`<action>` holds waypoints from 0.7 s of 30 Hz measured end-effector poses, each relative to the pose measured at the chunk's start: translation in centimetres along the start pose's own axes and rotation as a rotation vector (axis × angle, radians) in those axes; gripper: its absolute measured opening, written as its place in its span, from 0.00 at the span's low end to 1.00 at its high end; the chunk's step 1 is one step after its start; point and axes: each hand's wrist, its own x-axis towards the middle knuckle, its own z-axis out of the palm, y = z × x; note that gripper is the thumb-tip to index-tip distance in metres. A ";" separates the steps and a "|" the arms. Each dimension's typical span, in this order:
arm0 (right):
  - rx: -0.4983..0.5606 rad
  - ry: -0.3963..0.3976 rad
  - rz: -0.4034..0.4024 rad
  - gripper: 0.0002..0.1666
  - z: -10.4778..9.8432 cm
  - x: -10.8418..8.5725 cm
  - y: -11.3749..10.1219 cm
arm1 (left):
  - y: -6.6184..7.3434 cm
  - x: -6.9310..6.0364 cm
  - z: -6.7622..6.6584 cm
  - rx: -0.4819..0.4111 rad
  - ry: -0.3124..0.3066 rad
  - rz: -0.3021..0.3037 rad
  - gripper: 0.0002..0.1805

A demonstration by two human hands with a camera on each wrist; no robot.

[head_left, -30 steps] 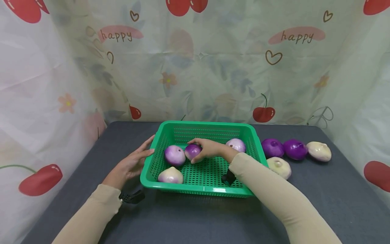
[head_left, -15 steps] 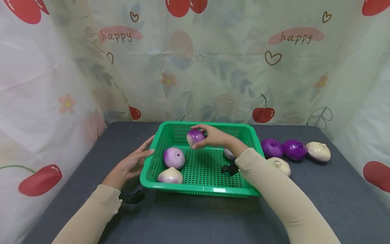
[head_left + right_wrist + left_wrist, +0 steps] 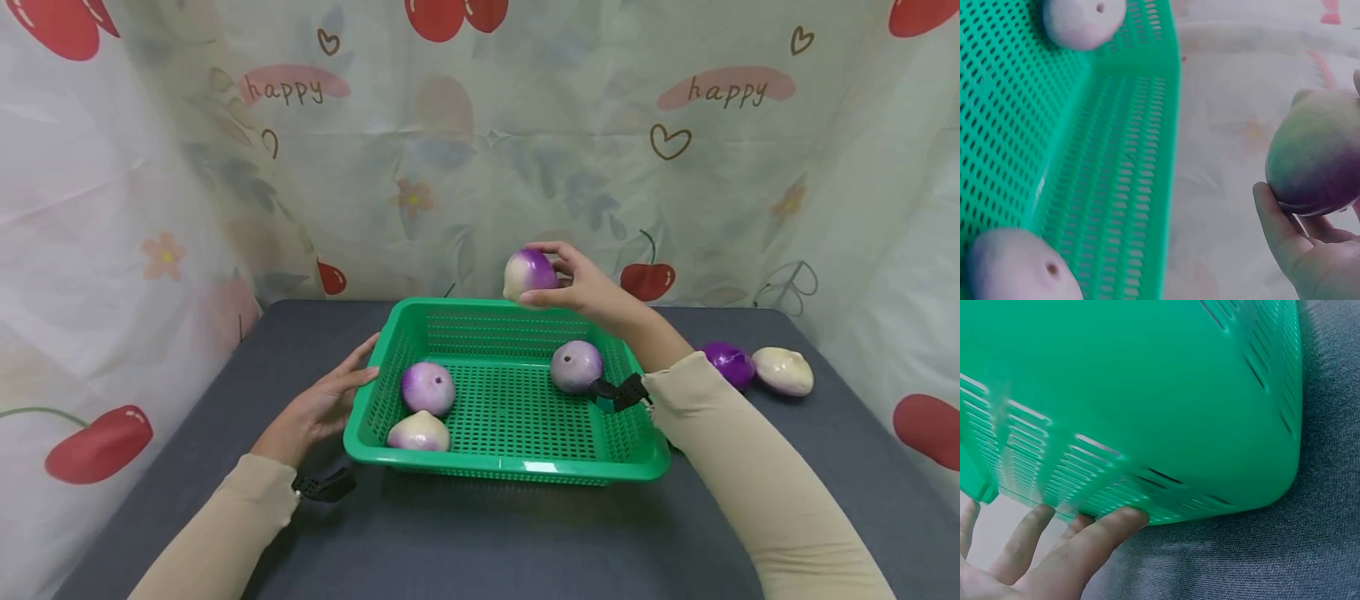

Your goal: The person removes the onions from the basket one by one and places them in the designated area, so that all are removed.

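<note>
In the head view my right hand (image 3: pixel 592 292) holds a purple-and-white onion (image 3: pixel 527 273) up above the back rim of the green plastic basket (image 3: pixel 480 460). Thumb and fingers go round this onion (image 3: pixel 1316 153) in the right wrist view. My left hand (image 3: pixel 318 408) touches the basket's left side from outside, its fingers (image 3: pixel 1100 534) fairly straight against the slotted wall. Inside the basket, a pale purple onion (image 3: pixel 427 389) lies at the left, just behind a whitish one (image 3: pixel 420 432). Another pale purple onion (image 3: pixel 576 367) sits at the right.
On the dark table (image 3: pixel 480 533), right of the basket, lie a deep purple onion (image 3: pixel 729 365) and a cream-coloured one (image 3: pixel 783 371). My right sleeve (image 3: pixel 750 458) covers part of that area. A printed curtain (image 3: pixel 480 167) stands behind and at both sides.
My right hand has lifted the onion from the basket floor and moved it up, back and rightward over the rim. My left hand has stayed at the basket's side.
</note>
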 end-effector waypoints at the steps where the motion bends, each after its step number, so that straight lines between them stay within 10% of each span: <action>1: 0.007 0.014 0.002 0.42 -0.5 -0.4 -0.1 | 0.0 0.0 0.0 0.004 -0.001 0.002 0.38; 21: -0.082 0.270 0.007 0.44 -7.6 -8.6 1.7 | 0.0 0.0 0.1 0.012 0.012 -0.008 0.38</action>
